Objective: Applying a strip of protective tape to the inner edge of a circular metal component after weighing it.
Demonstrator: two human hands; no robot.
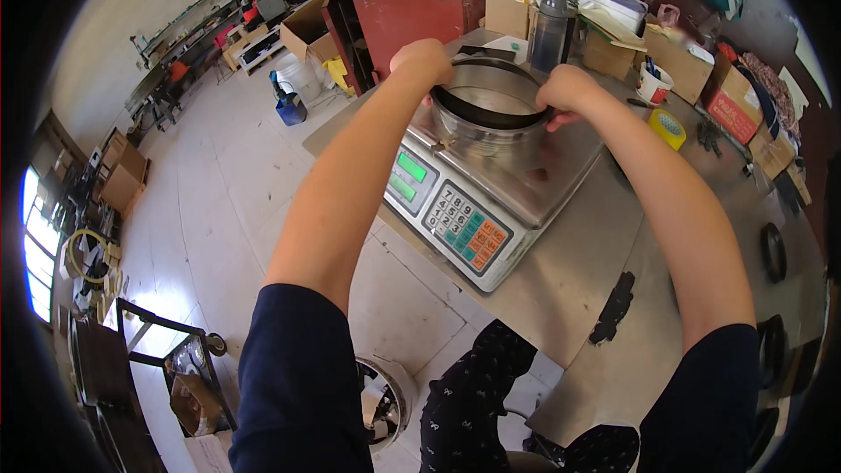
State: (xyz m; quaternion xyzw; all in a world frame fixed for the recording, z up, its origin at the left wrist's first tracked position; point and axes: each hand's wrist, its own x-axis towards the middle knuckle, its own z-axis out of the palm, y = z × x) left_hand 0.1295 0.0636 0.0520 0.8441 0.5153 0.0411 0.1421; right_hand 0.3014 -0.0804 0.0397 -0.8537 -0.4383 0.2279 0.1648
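A digital counting scale [512, 241] with a steel platform [561, 177], green displays and a keypad stands on the metal table in front of me. On its platform rests a shiny metal ring [491, 137]. A thin black ring [492, 116], tilted slightly, lies along the top of the metal ring; how far it is seated cannot be made out. My left hand [424, 63] grips the black ring's left side, fingers closed and partly hidden. At the right side, my right hand [569, 95] pinches the same ring between thumb and fingers.
Behind the scale stand a dark flask [550, 33] and cardboard boxes [609, 54]. To the right are a yellow tape roll [667, 129], a cup of pens [654, 86] and several black rings [773, 252]. A flat black piece [613, 307] lies nearer. A scrap bucket [405, 394] is on the floor.
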